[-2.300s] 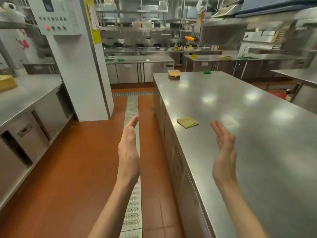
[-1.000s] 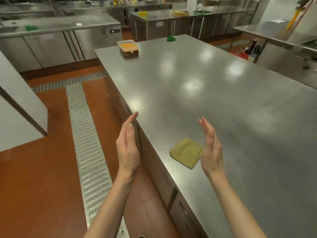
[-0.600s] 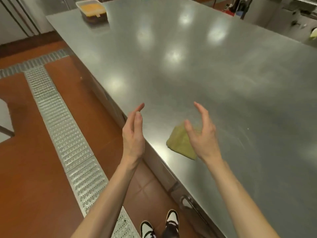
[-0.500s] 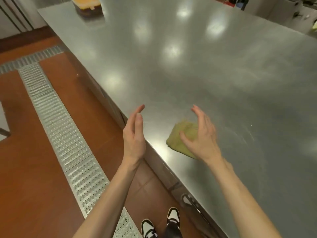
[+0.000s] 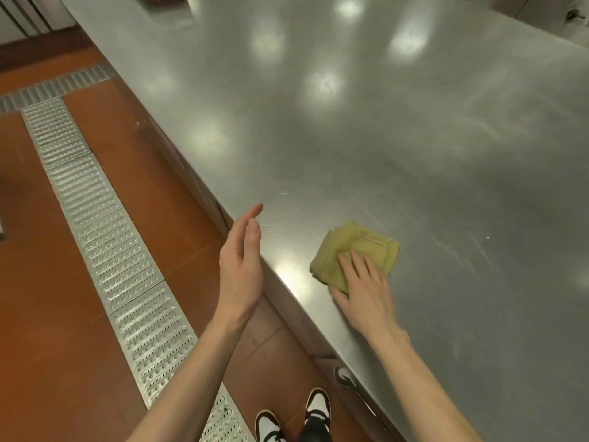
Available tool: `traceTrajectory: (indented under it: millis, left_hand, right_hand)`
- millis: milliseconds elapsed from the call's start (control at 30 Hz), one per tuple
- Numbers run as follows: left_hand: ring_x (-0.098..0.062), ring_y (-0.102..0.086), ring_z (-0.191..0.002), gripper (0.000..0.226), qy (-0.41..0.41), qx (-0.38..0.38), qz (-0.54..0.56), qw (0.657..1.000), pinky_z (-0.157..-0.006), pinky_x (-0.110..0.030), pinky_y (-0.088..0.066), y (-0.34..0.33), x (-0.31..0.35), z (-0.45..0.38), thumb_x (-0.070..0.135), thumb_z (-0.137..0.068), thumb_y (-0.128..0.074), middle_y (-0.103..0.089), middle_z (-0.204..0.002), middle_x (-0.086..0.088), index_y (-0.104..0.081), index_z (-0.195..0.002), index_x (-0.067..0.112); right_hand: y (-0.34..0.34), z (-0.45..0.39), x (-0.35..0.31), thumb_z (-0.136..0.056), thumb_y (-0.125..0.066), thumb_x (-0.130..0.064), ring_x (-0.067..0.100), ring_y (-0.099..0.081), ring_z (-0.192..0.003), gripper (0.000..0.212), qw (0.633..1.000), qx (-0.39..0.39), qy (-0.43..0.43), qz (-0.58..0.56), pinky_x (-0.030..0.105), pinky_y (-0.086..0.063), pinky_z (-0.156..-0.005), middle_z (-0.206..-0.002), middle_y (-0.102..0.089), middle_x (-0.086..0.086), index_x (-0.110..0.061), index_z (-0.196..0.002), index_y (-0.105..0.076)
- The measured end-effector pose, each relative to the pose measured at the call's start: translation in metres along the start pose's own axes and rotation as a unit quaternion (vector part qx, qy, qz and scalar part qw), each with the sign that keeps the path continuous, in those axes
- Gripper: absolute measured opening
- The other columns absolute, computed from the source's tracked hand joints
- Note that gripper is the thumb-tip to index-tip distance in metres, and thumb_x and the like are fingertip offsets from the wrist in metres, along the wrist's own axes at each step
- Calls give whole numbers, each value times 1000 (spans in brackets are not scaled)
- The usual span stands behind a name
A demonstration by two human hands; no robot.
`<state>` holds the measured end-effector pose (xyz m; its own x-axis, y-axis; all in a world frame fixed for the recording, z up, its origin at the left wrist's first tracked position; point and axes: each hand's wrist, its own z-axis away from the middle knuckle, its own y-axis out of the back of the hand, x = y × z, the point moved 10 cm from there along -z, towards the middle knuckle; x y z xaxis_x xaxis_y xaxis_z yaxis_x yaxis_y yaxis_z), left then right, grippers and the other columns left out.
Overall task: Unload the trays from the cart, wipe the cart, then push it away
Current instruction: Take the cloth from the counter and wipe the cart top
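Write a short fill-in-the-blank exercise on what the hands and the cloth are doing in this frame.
1. The right hand lies flat on the folded ____ cloth.
2. The cloth rests on the steel ____.
3. The ____ hand is open and holds nothing.

Missing words: yellow-green; countertop; left

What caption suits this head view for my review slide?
Right hand rests flat on a folded yellow-green cloth on the steel counter; left hand hovers open beside the edge.

I stood in a commercial kitchen: a broad stainless-steel counter stretched ahead, red tile floor below, a perforated metal drain grate running alongside.
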<state>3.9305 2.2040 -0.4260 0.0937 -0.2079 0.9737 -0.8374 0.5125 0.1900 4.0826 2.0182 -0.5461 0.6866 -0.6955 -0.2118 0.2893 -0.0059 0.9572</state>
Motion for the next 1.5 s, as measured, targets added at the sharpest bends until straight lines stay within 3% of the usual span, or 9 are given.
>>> traceTrajectory:
  millis: [133,200,300,533,800,900,1000,1167,1500]
  left_hand:
    - [3,-47,-139,45,6,-5,1,1000,-109,-8,-32,-2,-2,-1,38,-108,-36,-60,-144,13,-57,-143,20]
    - [3,-46,-139,46,11,-7,3,1000,-110,-8,-32,-2,-2,0,39,-107,-36,-59,-144,13,-57,-143,20]
    - [4,-46,-139,46,17,-8,5,1000,-109,-6,-31,-2,-1,1,40,-107,-36,-59,-145,14,-57,-144,22]
    - [4,-47,-138,46,16,-4,13,1000,-108,-6,-32,-8,11,0,40,-107,-36,-60,-144,14,-57,-143,21]
    - [3,-47,-138,47,-9,29,25,999,-113,-12,-33,8,56,6,38,-107,-35,-60,-144,11,-57,-143,18]
    - [-2,-48,-140,46,-24,58,28,998,-118,-27,-35,28,80,12,37,-107,-35,-60,-144,11,-57,-143,18]
    - [-8,-49,-141,47,-38,94,22,995,-120,-36,-35,51,105,23,38,-107,-34,-60,-144,9,-56,-143,16]
    - [-8,-47,-142,48,-47,192,4,980,-121,-35,-35,104,147,61,37,-107,-33,-58,-146,9,-54,-145,17]
    - [-6,-48,-141,48,-39,456,-72,886,-116,-27,-38,231,216,216,38,-108,-29,-57,-147,14,-52,-146,20]
  right_hand:
    - [2,0,4,-98,-62,-5,32,-46,-145,52,995,93,-19,-21,46,-43,-114,-156,-50,7,-16,-148,-53]
    - [15,-1,6,-101,-54,-4,34,-64,-120,34,988,119,-57,-85,44,-56,-89,-130,-68,10,-13,-133,-61]
    - [41,-4,24,-106,-41,-19,30,-58,-76,14,943,143,-163,-251,39,-43,-63,-85,-59,2,-16,-99,-54]
    - [32,-7,33,-105,-44,-41,24,-76,-101,40,562,50,-294,-771,37,-62,-83,-108,-80,5,-18,-115,-74]
    - [92,5,-18,-82,-74,-31,26,-70,-119,55,372,-31,-157,-914,51,-52,-102,-133,-70,11,-12,-133,-68]
    - [111,12,-38,-80,-73,-22,29,-74,-109,45,364,-73,-149,-917,46,-59,-94,-126,-72,16,-3,-122,-73]
    - [127,24,-61,-100,-48,-25,38,-58,-134,51,378,-120,-145,-907,45,-41,-118,-142,-59,26,7,-139,-57]
    - [153,40,-104,-101,-45,-26,17,-54,-138,48,407,-154,-113,-893,31,-42,-111,-147,-61,3,-14,-146,-58]
    - [198,122,-255,-108,-41,-27,22,-60,-134,43,501,-298,40,-812,41,-44,-110,-141,-66,6,-10,-145,-55]
